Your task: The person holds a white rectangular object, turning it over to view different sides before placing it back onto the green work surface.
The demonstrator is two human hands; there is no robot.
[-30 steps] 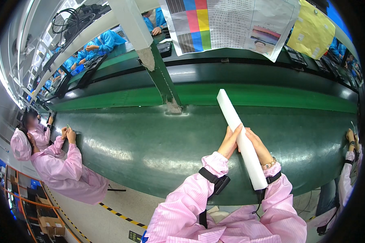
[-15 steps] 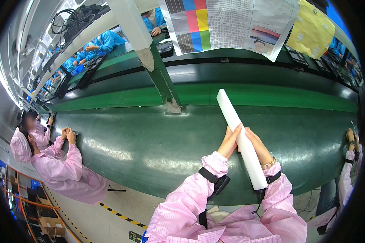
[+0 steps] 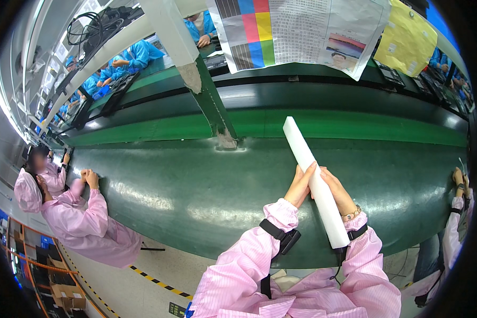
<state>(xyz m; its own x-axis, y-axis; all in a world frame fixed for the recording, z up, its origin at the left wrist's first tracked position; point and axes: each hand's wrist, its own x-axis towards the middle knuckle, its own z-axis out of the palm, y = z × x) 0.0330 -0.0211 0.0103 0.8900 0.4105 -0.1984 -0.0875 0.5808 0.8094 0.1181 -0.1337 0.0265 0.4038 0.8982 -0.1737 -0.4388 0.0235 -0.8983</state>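
A long white foam bar (image 3: 323,199) slants over the green tabletop, its far end up and to the left, its near end by my right wrist. My left hand (image 3: 300,185) is closed against its left side, the thumb lying along the bar. From the right side my right hand (image 3: 337,192) closes on the same bar. The fingers of both hands are partly hidden beneath it. Both wrists carry black straps over or by pink sleeves, and a beaded bracelet circles the right one.
The green table (image 3: 238,185) stretches to both sides. A post (image 3: 209,98) rises from its back edge. Printed sheets (image 3: 297,37) and a yellow paper (image 3: 406,40) hang above. A co-worker in pink (image 3: 82,217) sits at the left; another person's hands (image 3: 459,179) rest at the right edge.
My hands and the foam bar hold still. At the left, the co-worker's hands have shifted slightly.
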